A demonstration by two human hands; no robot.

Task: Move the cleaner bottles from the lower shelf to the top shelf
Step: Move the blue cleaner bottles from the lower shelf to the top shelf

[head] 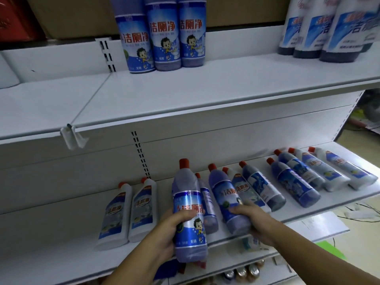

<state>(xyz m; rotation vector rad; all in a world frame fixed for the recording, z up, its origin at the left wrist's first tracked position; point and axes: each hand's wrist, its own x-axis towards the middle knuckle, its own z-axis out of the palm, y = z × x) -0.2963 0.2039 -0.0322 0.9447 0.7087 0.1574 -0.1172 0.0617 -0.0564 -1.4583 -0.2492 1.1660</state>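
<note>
The left hand (170, 233) curls its fingers round a tall purple plastic cleaner bottle with a red cap (190, 214), holding it upright in front of the white metal lower shelf (61, 233); the right hand (253, 220) grips a second purple red-capped bottle (224, 196) lying on that shelf, among a row of similar bottles on their sides; three blue-labelled cleaner bottles (162, 36) stand on the white top shelf (185, 93), with three larger dark-based bottles (320, 29) at its right end.
</note>
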